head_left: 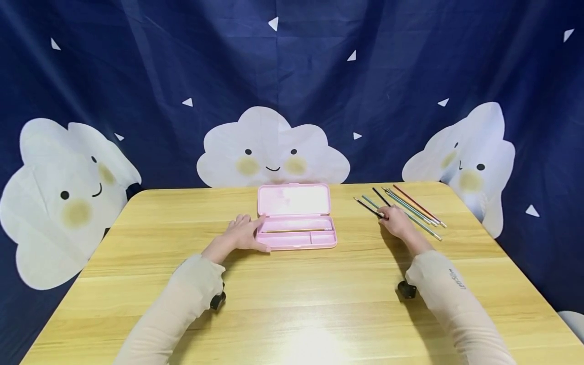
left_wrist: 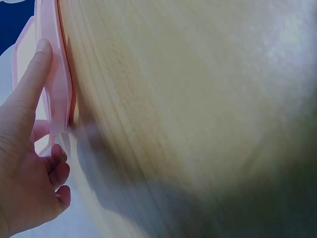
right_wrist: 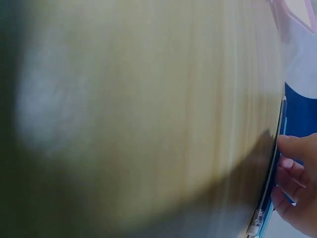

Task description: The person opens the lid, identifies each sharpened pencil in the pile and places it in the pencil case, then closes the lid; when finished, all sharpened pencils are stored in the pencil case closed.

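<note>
A pink pencil case [head_left: 297, 240] lies on the table with its lid [head_left: 294, 199] raised at the back. One pencil [head_left: 296, 230] rests lengthwise in its rear compartment. My left hand [head_left: 243, 234] holds the case by its left end, and in the left wrist view the thumb [left_wrist: 38, 69] lies along its front wall. Over on the right, my right hand [head_left: 398, 222] pinches a black pencil [head_left: 366, 206] near its rear end. The right wrist view shows thumb and fingertips against that dark pencil [right_wrist: 280, 121]. Several other pencils [head_left: 412, 205] lie loosely around this hand.
The wooden table [head_left: 292, 294] has its far edge just behind the case, with a dark blue cloud-patterned curtain [head_left: 310, 61] beyond it. A red pencil [head_left: 417, 204] lies farthest right in the loose group. Small black cameras sit at both wrists.
</note>
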The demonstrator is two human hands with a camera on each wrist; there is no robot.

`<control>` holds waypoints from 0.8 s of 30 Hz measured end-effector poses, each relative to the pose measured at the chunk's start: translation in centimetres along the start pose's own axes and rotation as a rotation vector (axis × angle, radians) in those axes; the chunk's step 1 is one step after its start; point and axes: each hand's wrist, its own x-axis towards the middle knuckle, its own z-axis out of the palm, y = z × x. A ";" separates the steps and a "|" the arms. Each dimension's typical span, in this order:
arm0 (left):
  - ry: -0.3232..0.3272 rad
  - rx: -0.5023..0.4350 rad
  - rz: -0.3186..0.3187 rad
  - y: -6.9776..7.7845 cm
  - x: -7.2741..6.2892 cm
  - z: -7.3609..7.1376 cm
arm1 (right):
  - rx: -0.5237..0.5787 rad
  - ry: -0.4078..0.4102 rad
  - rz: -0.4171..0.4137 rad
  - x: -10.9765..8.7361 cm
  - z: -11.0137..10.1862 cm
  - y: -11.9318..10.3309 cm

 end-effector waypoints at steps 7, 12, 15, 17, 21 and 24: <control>0.009 -0.003 0.010 -0.1 0.1 0.1 | 0.018 -0.063 0.010 -0.3 0.1 -0.2; 0.017 -0.001 0.011 -0.3 0.1 0.0 | 0.059 -0.042 0.009 0.0 0.2 -1.3; 0.009 -0.001 0.006 -0.3 0.2 0.0 | 0.084 -0.017 0.017 0.3 0.3 -2.0; 0.006 -0.005 0.006 -0.3 0.2 0.1 | 0.091 0.015 0.007 0.5 0.5 -2.4; 0.007 -0.010 0.006 -0.3 0.2 0.3 | 0.115 0.105 -0.057 1.1 0.9 -3.4; 0.009 -0.008 0.005 -0.3 0.2 0.3 | 0.145 0.151 -0.125 1.5 1.1 -4.2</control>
